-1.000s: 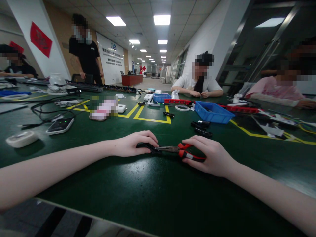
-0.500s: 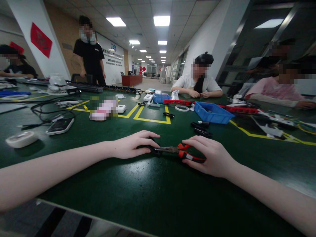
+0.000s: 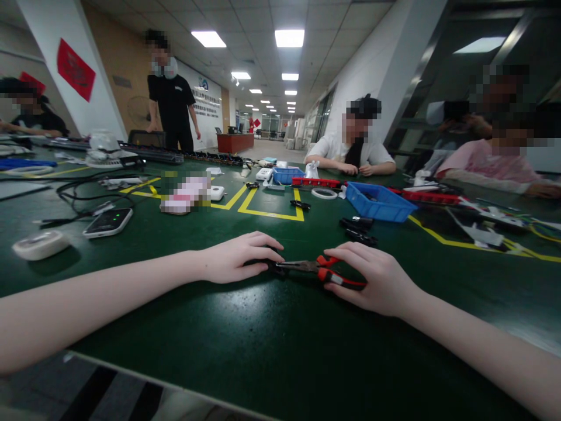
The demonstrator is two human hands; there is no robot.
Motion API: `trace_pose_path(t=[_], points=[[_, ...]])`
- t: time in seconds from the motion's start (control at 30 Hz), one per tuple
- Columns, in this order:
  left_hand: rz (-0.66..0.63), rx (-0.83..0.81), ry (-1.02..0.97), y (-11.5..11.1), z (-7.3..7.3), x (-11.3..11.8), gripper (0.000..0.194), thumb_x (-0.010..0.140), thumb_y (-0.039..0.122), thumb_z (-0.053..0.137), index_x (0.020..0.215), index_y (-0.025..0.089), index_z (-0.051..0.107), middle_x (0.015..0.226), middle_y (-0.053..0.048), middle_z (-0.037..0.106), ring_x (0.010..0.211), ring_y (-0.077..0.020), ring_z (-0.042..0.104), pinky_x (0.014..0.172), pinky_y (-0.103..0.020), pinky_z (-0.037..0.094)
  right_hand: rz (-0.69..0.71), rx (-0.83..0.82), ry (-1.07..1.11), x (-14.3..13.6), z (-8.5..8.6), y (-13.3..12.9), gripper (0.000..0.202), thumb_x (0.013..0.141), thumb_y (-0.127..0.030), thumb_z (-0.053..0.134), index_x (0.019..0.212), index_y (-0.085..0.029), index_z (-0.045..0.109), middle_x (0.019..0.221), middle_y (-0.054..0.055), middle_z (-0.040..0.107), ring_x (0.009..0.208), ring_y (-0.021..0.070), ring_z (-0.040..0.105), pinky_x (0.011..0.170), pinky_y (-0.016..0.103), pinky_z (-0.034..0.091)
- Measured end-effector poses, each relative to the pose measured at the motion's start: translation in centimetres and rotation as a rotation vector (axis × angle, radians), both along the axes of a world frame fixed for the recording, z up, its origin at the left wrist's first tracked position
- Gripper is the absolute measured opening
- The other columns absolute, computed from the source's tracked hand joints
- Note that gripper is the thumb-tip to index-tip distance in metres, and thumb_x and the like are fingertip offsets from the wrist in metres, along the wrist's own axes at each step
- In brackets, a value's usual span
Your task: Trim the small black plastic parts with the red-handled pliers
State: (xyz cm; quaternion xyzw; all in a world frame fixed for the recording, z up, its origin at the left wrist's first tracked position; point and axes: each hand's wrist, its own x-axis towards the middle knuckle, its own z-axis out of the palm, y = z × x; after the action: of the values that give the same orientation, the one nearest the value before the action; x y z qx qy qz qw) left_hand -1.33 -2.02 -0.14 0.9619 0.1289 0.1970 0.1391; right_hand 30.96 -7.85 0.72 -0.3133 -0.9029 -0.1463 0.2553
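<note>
My right hand [image 3: 372,278] is closed around the red and black handles of long-nose pliers [image 3: 322,269]. Their metal jaws point left and meet a small black part [image 3: 276,269] just above the green table [image 3: 245,345]. That part is gripped by my left hand [image 3: 245,257], whose thumb and fingers cover most of it, so its exact kind is hidden. Several black pieces [image 3: 359,231] lie on the table beyond my right hand. Another small black piece [image 3: 300,204] rests farther off, on the yellow tape line.
A blue bin [image 3: 379,202] stands beyond my right hand, with a smaller blue bin [image 3: 287,175] farther back. To the left lie a phone-like device [image 3: 108,223], a roll of tape [image 3: 40,245], cables and a pink phone [image 3: 184,194]. Several people are around the table.
My hands, the pliers and the black part stay almost where they were. In the background, the standing person has shifted slightly right and lowered an arm outward.
</note>
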Motion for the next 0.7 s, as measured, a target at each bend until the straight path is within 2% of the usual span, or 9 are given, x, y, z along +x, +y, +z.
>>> trace_pose_path(t=[0.3, 0.47, 0.7], points=[[0.023, 0.06, 0.037, -0.06, 0.29, -0.05, 0.029, 0.1, 0.021, 0.055, 0.129, 0.022, 0.061, 0.129, -0.011, 0.06, 0.119, -0.0264, 0.056, 0.105, -0.044, 0.044, -0.001, 0.054, -0.005, -0.11, 0.04, -0.1, 0.038, 0.086, -0.04, 0.068, 0.117, -0.018, 0.065, 0.101, 0.012, 0.073, 0.085, 0.0243, 0.071, 0.072, 0.037, 0.06], [0.022, 0.036, 0.052, 0.08, 0.22, -0.13, 0.027, 0.1, 0.024, 0.056, 0.126, 0.02, 0.06, 0.123, -0.011, 0.061, 0.113, -0.0246, 0.058, 0.099, -0.039, 0.047, -0.005, 0.041, -0.001, -0.05, -0.02, -0.03, 0.037, 0.087, -0.04, 0.067, 0.118, -0.018, 0.064, 0.101, 0.012, 0.073, 0.085, 0.0239, 0.071, 0.073, 0.037, 0.06], [0.059, 0.074, 0.07, -0.13, 0.05, -0.13, 0.046, 0.098, 0.036, 0.061, 0.139, 0.018, 0.05, 0.117, -0.011, 0.062, 0.103, -0.0244, 0.063, 0.088, -0.033, 0.051, 0.004, 0.031, 0.011, -0.07, -0.01, -0.04, 0.038, 0.086, -0.039, 0.069, 0.118, -0.019, 0.065, 0.102, 0.011, 0.073, 0.086, 0.0239, 0.071, 0.074, 0.037, 0.061]])
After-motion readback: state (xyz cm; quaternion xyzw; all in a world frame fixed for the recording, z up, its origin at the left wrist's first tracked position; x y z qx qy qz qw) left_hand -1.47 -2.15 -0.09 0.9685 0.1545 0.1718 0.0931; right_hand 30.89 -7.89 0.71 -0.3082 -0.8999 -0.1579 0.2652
